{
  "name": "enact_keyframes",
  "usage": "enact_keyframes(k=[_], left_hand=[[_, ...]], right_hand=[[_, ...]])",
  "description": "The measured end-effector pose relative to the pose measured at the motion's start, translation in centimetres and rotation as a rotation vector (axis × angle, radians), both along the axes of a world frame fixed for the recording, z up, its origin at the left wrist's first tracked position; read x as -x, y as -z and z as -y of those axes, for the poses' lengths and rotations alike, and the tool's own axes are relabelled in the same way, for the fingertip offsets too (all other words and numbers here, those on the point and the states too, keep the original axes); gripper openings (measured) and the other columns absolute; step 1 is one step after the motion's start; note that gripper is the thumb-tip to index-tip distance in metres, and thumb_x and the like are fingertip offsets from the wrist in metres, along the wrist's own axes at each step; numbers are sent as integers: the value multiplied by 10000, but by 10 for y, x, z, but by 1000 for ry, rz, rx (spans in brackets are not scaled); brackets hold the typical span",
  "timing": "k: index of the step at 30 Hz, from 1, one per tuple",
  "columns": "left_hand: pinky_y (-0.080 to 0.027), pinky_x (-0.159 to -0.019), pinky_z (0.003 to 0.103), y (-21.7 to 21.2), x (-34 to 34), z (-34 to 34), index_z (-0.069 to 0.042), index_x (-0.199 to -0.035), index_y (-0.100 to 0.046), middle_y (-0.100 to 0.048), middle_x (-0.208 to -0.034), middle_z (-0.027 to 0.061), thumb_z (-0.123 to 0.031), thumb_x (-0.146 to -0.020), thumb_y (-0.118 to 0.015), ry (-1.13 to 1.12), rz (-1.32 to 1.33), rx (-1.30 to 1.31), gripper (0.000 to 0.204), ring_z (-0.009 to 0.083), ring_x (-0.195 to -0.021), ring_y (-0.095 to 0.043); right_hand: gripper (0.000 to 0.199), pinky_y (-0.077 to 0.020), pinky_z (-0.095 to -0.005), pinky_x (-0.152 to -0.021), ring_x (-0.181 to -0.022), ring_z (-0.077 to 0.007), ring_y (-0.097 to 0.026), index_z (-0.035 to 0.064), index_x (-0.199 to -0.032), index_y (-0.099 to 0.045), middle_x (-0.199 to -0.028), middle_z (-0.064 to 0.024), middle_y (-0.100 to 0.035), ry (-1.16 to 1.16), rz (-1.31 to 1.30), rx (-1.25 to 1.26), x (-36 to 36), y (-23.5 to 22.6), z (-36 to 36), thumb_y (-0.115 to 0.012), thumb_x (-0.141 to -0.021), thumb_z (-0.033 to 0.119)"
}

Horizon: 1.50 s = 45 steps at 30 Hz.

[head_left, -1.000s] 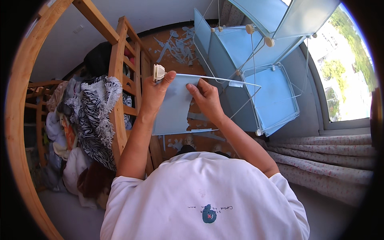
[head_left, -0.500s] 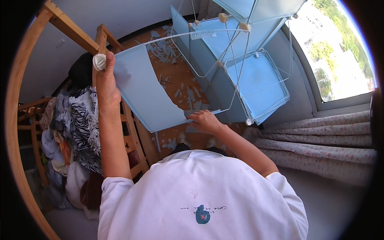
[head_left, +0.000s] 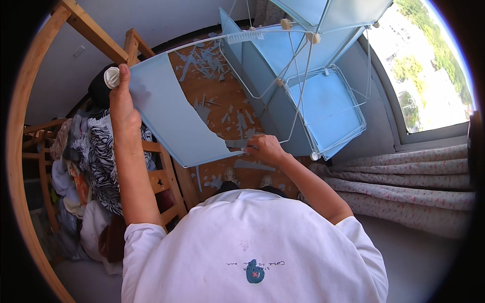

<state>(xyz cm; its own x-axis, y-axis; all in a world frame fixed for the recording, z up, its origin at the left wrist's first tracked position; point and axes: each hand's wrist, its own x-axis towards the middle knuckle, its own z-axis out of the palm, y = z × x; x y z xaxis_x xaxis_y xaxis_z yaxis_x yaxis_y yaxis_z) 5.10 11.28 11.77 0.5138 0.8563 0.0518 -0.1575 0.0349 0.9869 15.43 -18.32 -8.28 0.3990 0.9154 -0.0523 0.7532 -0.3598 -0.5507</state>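
Hands apart: we grip the pale blue panel (head_left: 174,118) at its upper corner, left hand (head_left: 123,103) closed beside the white connector (head_left: 111,77), right hand (head_left: 262,149) pinching the lower edge to keep it taut above the littered floor (head_left: 222,96).

A panel (head_left: 172,116) stretched from the upper left of the frame down to the centre, with a round connector (head_left: 111,77) at its upper left corner. The left hand (head_left: 124,103) gripped that corner; the right hand (head_left: 265,149) sat at the panel's lower right edge. A wire-framed cabinet (head_left: 313,86) stood to the right of the panel, in the upper right. Scraps (head_left: 222,108) lay on the floor (head_left: 227,91) behind the panel. A wooden rack (head_left: 166,171) with clothes (head_left: 96,156) stood at the left, and a curtain (head_left: 404,187) lay at the right.
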Motion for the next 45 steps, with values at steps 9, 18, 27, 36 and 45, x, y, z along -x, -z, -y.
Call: enact_keyframes(k=[9,18,27,36,45], left_hand=[[-433,-756,281,17,1,13,-53,-901,-551,-541,-851,20,-506,-734,-656,144,186,4,494,122,-829,-519],[-444,-582,224,23,-64,94,-87,-811,-552,-528,-731,-30,-438,-761,-664,329,102,-30,371,69,-656,-508],[-464,-578,249,30,-147,188,-97,-861,-568,-552,-776,-6,-467,-748,-664,589,-88,256,398,94,-686,-541],[-476,-592,280,57,-241,300,-86,-917,-560,-554,-817,19,-499,-713,-683,797,-211,450,476,128,-717,-544],[-468,-676,287,138,-316,362,-10,-1034,-547,-569,-867,44,-393,-739,-703,1035,-339,411,508,143,-788,-546]], right_hand=[[286,-445,-398,-567,-628,-308,-575,58,-699,-642,-653,-108,-595,393,-110,-10,19,16,19,-594,-777,329],[303,-447,-420,-609,-675,-319,-576,59,-719,-636,-653,-128,-582,609,-254,117,35,26,89,-602,-772,355],[284,-439,-373,-824,-987,-307,-531,16,-1050,-553,-1074,-143,-538,1104,459,-465,58,-79,239,-612,-773,39],[392,-396,-386,-905,-1071,-292,-497,13,-1198,-449,-1200,-146,-488,1594,648,-275,75,-101,355,-569,-846,137],[338,-526,-333,-718,-905,-289,-625,22,-958,-560,-1028,-151,-609,1309,-1205,-742,113,-47,406,-409,-931,324]])
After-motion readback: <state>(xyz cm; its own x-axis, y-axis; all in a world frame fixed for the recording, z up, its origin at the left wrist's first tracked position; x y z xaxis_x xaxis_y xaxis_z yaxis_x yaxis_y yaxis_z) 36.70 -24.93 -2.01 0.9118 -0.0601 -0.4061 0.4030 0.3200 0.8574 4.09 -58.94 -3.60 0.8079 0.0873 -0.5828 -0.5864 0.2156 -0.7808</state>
